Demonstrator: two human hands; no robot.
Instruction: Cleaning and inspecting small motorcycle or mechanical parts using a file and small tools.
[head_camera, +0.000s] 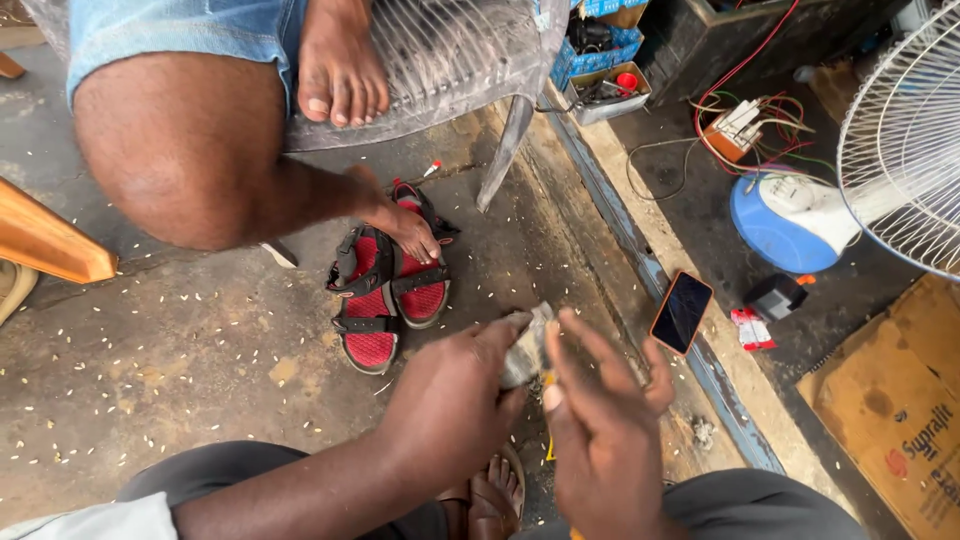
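— Cloth, or something like it: a small greyish wad (527, 345) is pinched in the left hand (450, 400), held low over the concrete floor (180, 340), just above the person's own knees.

— And the right hand (600, 430)?

— It is raised just beside the wad, fingers loosely spread and curled, closed on nothing that can be seen; the thumb is brought near the wad's edge. A sliver of yellow is glimpsed below the two hands, but what it belongs to cannot be told.

— Which step is judged to be in hand?

— A wiping or rubbing of some small part, most likely — the wad is gripped as a rag would be. Whatever is done next, a firmer hold by the right hand would be called for, since at present it is only hovering.

— What else is there?

— A pair of red and black sandals (385, 290) is lain on the floor ahead, with another person's foot (405, 225) rested on one. A phone with an orange rim (682, 311) is set on the raised ledge to the right, near a blue-based fan (860, 190) that is cut off by the frame edge.
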